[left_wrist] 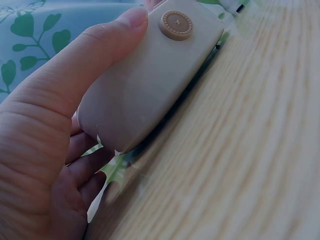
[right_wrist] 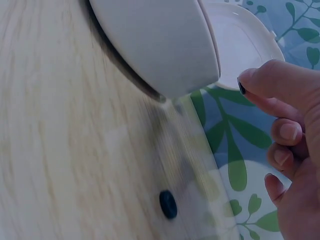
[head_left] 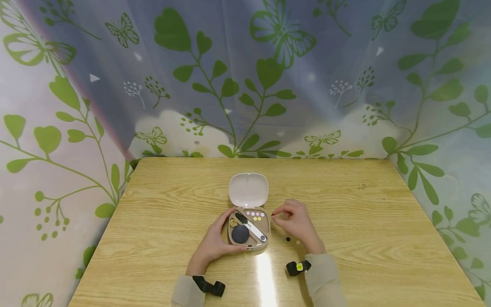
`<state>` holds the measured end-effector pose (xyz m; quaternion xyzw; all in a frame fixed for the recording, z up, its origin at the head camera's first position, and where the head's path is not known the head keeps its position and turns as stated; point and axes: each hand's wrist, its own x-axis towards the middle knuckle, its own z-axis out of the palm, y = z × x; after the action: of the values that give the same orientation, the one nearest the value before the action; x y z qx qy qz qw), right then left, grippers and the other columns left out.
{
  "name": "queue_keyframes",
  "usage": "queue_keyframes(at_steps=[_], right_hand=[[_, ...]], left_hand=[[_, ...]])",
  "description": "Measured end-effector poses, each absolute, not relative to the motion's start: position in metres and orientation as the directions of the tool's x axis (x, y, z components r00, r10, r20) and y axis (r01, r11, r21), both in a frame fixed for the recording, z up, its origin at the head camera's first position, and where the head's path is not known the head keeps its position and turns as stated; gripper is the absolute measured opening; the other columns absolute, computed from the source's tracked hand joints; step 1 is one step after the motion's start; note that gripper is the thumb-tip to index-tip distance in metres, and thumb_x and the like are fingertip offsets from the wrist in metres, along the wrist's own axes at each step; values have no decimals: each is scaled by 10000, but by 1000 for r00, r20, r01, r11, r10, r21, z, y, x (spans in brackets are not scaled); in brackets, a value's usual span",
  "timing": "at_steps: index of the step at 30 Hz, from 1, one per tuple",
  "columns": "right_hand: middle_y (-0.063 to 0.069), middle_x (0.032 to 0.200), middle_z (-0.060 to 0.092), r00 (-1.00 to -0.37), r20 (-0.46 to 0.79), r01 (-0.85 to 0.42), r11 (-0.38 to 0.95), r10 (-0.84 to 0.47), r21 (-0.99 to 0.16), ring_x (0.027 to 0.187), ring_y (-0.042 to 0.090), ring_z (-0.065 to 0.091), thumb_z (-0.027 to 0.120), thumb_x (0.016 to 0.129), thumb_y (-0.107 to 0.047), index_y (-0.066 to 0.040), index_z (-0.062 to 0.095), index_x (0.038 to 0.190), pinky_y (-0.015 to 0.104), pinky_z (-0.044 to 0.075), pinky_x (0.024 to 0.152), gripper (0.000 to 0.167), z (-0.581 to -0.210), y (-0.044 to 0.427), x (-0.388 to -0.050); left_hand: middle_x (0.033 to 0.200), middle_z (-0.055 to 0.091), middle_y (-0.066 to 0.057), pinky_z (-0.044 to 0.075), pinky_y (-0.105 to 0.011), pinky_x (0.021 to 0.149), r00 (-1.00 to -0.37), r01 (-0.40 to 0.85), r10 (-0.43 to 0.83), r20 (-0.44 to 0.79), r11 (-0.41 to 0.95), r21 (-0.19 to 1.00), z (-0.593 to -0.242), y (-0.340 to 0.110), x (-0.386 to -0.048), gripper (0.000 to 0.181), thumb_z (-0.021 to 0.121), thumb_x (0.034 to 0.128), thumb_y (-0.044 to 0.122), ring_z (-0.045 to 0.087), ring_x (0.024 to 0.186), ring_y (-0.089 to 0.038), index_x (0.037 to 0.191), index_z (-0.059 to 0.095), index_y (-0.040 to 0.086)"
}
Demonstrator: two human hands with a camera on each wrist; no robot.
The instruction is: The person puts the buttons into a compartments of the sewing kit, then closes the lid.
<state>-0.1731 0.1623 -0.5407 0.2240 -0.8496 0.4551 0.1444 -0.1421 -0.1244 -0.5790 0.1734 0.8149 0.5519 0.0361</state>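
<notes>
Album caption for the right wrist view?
Right grip pinches small dark piece near rounded beige plastic case; round black button on wooden table.

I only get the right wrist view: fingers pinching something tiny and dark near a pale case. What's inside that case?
Observer: A black-and-white tool lies aslant in the case.
Visitor: Is anything steadying the case?
Observer: Yes, the left hand grips it.
Visitor: I see one dark disc on the table. Is there another disc nearby?
Observer: Yes, the head view shows a pale disc close to it.
</notes>
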Motion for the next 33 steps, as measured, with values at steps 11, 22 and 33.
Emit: queue_keyframes(at_steps=[11, 22, 33], right_hand=[[104, 595, 471, -829, 482, -558, 482, -284, -676, 604, 67, 365, 851, 706, -59, -118, 783, 760, 282, 311, 630, 106, -537, 149, -177], [44, 618, 484, -838, 438, -545, 514, -324, -662, 638, 64, 382, 874, 713, -108, -177, 760, 760, 352, 285, 754, 141, -536, 142, -178], [11, 628, 467, -859, 364, -511, 570, -360, -643, 647, 77, 372, 864, 719, -99, -193, 734, 729, 364, 240, 770, 161, -535, 138, -178]], left_hand=[[1518, 428, 11, 252, -494, 1170, -935, 240, 324, 141, 289, 927, -568, -122, -138, 1163, 993, 559, 306, 366, 1412, -211, 1535, 363, 244], [1525, 418, 22, 259, -513, 1162, -933, 254, 324, 155, 291, 922, -575, -122, -141, 1162, 994, 559, 304, 357, 1416, -222, 1532, 359, 277], [1515, 434, -118, 261, -528, 1160, -931, 232, 339, 136, 262, 937, -538, -120, -128, 1113, 980, 595, 186, 375, 1409, -280, 1525, 376, 93]])
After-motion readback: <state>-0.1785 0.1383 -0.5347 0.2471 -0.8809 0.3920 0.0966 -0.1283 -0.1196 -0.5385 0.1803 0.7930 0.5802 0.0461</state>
